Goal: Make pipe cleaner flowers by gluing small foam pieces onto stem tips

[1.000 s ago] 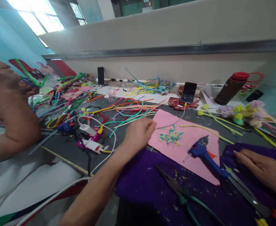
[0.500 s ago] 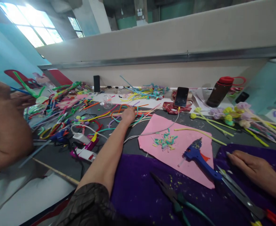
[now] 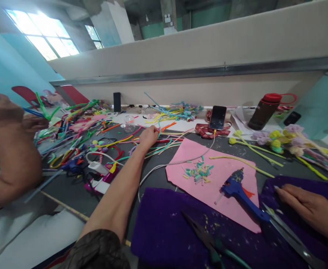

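Note:
My left hand reaches across the table, its fingers pinched at a teal pipe cleaner. An orange pipe cleaner sticks out just past the fingertips; whether it is held too I cannot tell. Loose pipe cleaners in several colours lie around and under this hand. My right hand rests on the purple cloth, fingers curled together; what they hold, if anything, is hidden. Near it are the scissors and a blue glue gun on a pink sheet. Pliers lie on the cloth.
Short cut pieces are heaped on the pink sheet. A white cable runs to a phone. A dark bottle and fluffy flowers stand at the right. A power strip and a co-worker's arm are at the left.
My left hand has lifted slightly and shifted left, with the teal pipe cleaner now rising at its fingertips. The white cable has slid on the table. My right hand stays put.

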A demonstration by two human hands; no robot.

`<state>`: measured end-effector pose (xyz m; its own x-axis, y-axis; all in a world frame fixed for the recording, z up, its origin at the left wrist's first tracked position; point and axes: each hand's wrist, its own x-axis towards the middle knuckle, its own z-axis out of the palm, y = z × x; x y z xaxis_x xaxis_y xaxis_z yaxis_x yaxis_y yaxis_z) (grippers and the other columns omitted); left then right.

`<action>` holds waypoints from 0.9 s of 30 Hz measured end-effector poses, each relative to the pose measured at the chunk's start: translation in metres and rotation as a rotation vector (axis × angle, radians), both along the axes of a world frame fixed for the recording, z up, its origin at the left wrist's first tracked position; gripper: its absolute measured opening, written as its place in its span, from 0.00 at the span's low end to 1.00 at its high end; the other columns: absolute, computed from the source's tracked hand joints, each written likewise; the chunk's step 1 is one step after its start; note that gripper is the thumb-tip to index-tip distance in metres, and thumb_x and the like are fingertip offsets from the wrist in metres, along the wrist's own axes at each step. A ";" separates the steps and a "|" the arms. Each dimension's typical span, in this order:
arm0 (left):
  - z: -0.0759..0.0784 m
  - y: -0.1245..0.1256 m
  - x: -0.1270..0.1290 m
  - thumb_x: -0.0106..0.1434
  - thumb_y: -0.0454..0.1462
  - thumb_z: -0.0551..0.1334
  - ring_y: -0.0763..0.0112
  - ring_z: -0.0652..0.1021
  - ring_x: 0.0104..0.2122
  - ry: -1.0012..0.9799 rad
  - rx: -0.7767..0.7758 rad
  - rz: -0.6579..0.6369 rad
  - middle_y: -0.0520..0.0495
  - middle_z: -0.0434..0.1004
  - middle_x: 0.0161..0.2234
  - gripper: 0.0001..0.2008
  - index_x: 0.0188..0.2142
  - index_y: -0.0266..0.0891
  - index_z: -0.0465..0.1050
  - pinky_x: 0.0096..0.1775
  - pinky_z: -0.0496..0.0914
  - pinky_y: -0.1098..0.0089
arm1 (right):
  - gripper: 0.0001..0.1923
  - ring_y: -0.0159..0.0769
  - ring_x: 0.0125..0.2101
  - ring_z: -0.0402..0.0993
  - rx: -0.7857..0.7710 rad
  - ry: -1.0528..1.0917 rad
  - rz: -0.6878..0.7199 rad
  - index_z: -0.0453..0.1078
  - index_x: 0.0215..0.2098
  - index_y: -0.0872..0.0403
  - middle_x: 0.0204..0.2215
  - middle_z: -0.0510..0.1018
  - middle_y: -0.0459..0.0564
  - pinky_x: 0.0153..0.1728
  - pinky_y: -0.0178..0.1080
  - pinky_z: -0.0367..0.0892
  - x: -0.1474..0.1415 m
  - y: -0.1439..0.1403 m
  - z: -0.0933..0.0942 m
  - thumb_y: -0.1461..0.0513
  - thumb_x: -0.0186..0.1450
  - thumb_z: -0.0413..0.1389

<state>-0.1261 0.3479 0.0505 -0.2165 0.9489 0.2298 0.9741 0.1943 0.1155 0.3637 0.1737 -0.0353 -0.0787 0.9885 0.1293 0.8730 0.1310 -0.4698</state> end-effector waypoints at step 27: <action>-0.001 -0.015 0.024 0.52 0.38 0.58 0.69 0.75 0.30 -0.188 -0.235 -0.272 0.49 0.79 0.29 0.12 0.34 0.42 0.78 0.32 0.65 0.74 | 0.18 0.36 0.29 0.76 0.154 -0.040 0.093 0.73 0.28 0.50 0.29 0.78 0.44 0.26 0.30 0.70 0.009 0.003 -0.010 0.48 0.58 0.48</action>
